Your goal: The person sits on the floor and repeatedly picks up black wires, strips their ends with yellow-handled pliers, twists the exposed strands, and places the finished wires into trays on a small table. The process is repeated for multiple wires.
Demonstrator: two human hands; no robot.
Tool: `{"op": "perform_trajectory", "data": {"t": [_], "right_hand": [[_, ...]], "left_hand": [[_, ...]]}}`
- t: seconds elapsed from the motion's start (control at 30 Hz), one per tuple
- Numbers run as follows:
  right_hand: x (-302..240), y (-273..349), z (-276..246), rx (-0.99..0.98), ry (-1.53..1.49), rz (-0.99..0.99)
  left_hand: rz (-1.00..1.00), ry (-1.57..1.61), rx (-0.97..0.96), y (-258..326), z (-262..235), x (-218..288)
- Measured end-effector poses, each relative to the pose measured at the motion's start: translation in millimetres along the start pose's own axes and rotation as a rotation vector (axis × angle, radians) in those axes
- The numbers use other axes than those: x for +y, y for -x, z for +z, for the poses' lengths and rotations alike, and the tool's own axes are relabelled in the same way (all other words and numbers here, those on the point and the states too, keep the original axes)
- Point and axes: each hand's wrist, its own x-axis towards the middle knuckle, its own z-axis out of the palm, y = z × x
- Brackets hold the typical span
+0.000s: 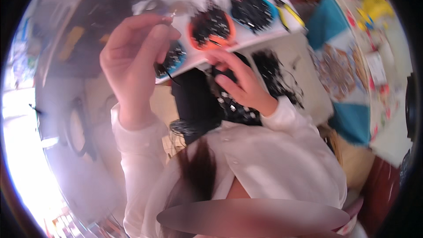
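My left hand (136, 59) is raised over the table's near left edge. Its thumb and forefinger are pinched on a small shiny piece (172, 14), too blurred to name, and a thin black lead hangs below the palm. My right hand (242, 81) is lower, beside the orange bowl (230, 39), its fingers stretched out and the thumb apart. Black leads with silvery ends fill that bowl. More of them are in a blue bowl (274, 14) to its right and a smaller blue dish (171, 71) partly behind my left hand.
Yellow-and-black pliers (291, 16) lie at the right end of the white table (264, 39). Black pieces with white ends (238, 112) lie on my lap, near a bundle of thin wires (183, 127). Loose black leads (275, 75) are spread on a pale surface to the right.
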Motion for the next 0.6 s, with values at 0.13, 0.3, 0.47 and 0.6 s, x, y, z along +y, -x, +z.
{"op": "perform_trajectory", "data": {"t": [0.13,0.3,0.47,0.6], "right_hand": [[-59,18,-3,-0.070,-0.175,-0.025],[-110,52,-51,0.265,-0.269,0.104],[-144,97,-139,0.537,-0.065,0.173],[-90,125,-193,0.534,-0.014,0.558]], "left_hand": [[-0.036,0.407,-0.195,32,77,15],[0.107,0.613,-0.380,44,106,14],[-0.008,0.304,-0.234,74,65,-16],[-0.386,-0.139,-0.367,114,14,-69]]}}
